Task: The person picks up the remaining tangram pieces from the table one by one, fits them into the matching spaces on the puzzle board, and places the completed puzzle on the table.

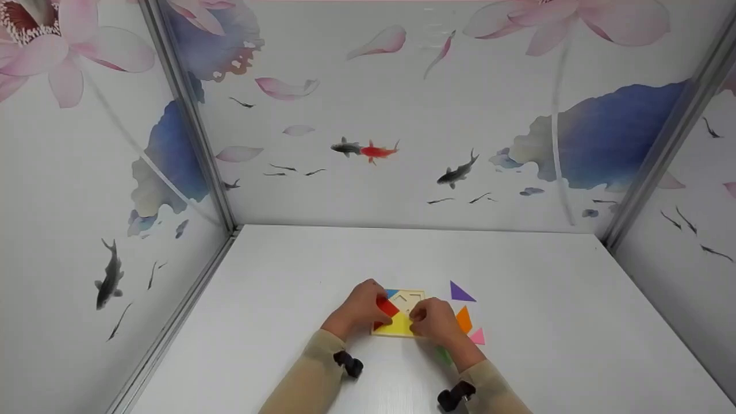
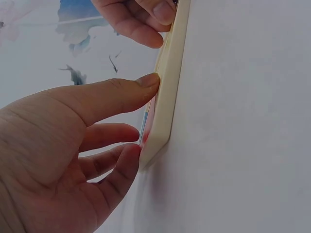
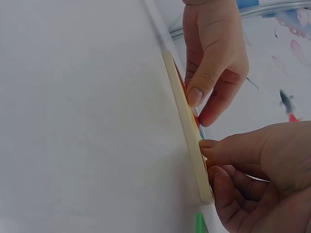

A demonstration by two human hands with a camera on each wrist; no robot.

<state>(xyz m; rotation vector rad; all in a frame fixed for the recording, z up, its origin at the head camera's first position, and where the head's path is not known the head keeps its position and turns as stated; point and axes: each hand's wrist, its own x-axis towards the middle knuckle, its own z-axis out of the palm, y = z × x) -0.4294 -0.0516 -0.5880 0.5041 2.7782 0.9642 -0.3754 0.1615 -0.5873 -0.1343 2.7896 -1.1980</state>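
A square puzzle board [image 1: 422, 294] with a pale wooden rim lies on the table under both hands. In it are a red piece [image 1: 389, 306], a yellow triangle [image 1: 395, 326] and a bit of blue [image 1: 391, 293]; bare recesses show at the upper right. My left hand [image 1: 363, 305] reaches over the board's left side, thumb and fingers spread across the red piece, thumb straight on the surface in the left wrist view. My right hand [image 1: 435, 321] pinches at the right part of the yellow triangle with thumb and curled fingers, covering that corner.
To the board's right lie a purple triangle [image 1: 461, 292], an orange piece [image 1: 464, 319] and a pink triangle [image 1: 478, 336]. A green piece [image 1: 444, 355] is partly hidden beneath the right wrist. Printed white panels [image 1: 368, 195] enclose the white table [image 1: 299, 259] at the back and sides.
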